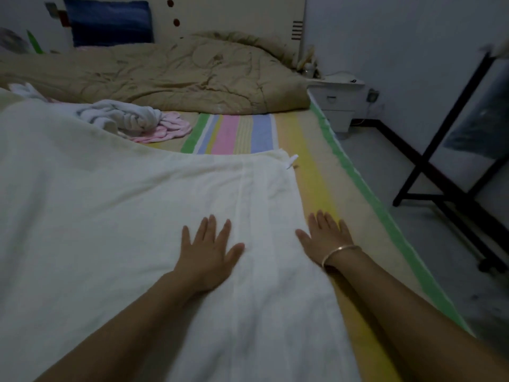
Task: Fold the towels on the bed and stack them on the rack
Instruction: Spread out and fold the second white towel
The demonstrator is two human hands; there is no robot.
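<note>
A large cream-white towel (115, 216) lies spread flat over the striped bed sheet (316, 172). My left hand (206, 252) presses flat on it near its right part, fingers straight and spread. My right hand (326, 235), with a bangle on the wrist, lies flat at the towel's right edge, partly on the sheet. Farther back on the bed sit a crumpled white towel (124, 115) and a pink towel (168, 130) under it. The black rack (429, 161) stands on the floor to the right of the bed.
A rumpled tan quilt (170, 75) covers the head of the bed, with a blue pillow (110, 22) behind it. A white nightstand (340, 106) stands in the far corner. Grey floor (366, 161) runs between bed and rack.
</note>
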